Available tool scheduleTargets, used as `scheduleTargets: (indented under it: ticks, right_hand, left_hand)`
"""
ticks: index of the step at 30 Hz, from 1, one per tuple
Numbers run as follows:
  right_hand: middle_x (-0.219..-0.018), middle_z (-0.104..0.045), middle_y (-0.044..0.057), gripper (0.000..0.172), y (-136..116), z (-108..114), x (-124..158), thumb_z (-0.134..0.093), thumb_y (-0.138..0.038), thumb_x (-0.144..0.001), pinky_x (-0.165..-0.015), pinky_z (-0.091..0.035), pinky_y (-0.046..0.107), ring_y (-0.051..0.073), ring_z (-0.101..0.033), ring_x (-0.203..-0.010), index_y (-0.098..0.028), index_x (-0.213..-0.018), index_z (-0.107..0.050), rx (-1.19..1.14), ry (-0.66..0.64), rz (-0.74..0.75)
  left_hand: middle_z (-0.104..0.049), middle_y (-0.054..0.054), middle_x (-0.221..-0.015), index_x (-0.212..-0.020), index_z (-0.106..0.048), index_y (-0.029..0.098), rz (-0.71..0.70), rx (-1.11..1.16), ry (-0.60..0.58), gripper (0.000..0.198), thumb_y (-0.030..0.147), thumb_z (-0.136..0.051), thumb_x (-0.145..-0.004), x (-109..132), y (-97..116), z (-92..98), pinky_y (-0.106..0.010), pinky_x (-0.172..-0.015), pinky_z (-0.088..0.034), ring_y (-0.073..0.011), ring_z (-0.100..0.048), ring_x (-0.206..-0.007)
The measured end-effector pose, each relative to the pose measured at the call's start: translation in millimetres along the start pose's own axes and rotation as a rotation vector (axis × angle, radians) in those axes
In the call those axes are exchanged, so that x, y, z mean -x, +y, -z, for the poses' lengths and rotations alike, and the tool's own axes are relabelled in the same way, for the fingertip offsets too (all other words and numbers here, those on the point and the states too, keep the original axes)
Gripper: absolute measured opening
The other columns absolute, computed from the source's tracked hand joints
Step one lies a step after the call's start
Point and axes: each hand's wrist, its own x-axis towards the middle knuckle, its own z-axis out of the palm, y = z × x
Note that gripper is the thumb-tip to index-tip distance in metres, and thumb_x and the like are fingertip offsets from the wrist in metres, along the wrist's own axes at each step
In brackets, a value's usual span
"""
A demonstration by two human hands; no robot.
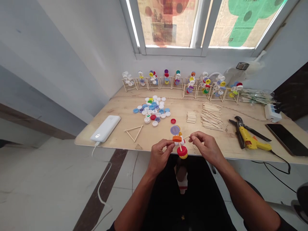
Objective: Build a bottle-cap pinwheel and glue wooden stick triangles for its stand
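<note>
Between my hands, at the table's front edge, is a small pinwheel of bottle caps point(182, 150) joined by sticks, with red, orange, yellow, purple and white caps. The fingers of my left hand point(161, 153) are closed on it beside the orange cap. My right hand point(204, 145) pinches a thin wooden stick point(186, 137) that points in toward the caps; whether it is joined to them I cannot tell. Just beyond lies a loose red cap point(173, 121). A triangle of sticks point(133, 133) rests on the table to the left.
A pile of bottle caps point(154, 109) lies mid-table, with short sticks point(191, 117) and long sticks point(211, 116) to its right. Finished cap wheels on stick stands point(166, 81) line the back. A power bank point(106, 128), pliers point(252, 128), yellow glue gun point(252, 141) and phone point(287, 138) flank them.
</note>
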Motion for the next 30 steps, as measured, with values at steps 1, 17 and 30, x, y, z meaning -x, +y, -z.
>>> scheduleTargets:
  ticks: [1, 17, 30]
  right_hand:
    - [-0.079, -0.069, 0.004, 0.027, -2, 0, 1, -0.043, -0.037, -0.086, -0.062, -0.043, 0.024, 0.014, -0.06, -0.069, -0.018, -0.082, -0.062, 0.043, 0.003, 0.008]
    - [-0.072, -0.067, 0.008, 0.026, -9, -8, -2, -0.039, -0.024, -0.089, -0.058, -0.03, 0.027, 0.018, -0.059, -0.067, -0.017, -0.077, -0.061, 0.861, 0.012, 0.173]
    - [-0.077, -0.071, 0.002, 0.029, -5, -4, -3, -0.037, -0.026, -0.086, -0.062, -0.039, 0.023, 0.014, -0.063, -0.066, -0.02, -0.069, -0.06, 0.352, -0.034, -0.009]
  left_hand:
    - [-0.07, -0.004, -0.078, -0.083, -0.07, 0.019, -0.009, -0.014, 0.0, 0.018, 0.03, -0.056, -0.083, 0, 0, -0.4, -0.028, -0.068, -0.049, -0.0156, -0.061, -0.069]
    - [-0.069, -0.005, -0.077, -0.084, -0.067, 0.02, -0.139, -0.202, 0.007, 0.017, 0.026, -0.052, -0.086, 2, -1, -3.1, -0.03, -0.071, -0.045, -0.0176, -0.06, -0.074]
    - [-0.069, -0.004, -0.08, -0.086, -0.066, 0.019, -0.163, -0.161, 0.012, 0.015, 0.024, -0.053, -0.086, 2, -7, -4.5, -0.03, -0.071, -0.045, -0.0163, -0.06, -0.074]
